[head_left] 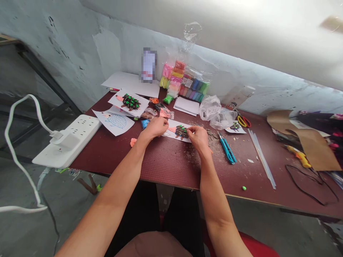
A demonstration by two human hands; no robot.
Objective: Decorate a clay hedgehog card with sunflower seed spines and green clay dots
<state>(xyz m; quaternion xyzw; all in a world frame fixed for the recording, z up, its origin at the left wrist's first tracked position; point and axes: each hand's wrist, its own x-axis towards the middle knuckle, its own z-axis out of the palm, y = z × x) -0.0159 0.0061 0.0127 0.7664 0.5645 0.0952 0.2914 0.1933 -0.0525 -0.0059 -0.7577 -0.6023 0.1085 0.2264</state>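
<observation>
Left hand (pixel 157 127) and right hand (pixel 198 137), fingers bunched, flank the hedgehog card (pixel 181 131), presumably steadying it; whether either grips, I cannot tell.

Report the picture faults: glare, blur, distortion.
Head view: bright glare on the white surface up top; head view: the phone is pixelated, screen unreadable; head view: the power strip looks stretched, likely by a wide-angle lens; head view: the hedgehog card between left hand and right hand looks soft in fine detail.
</observation>
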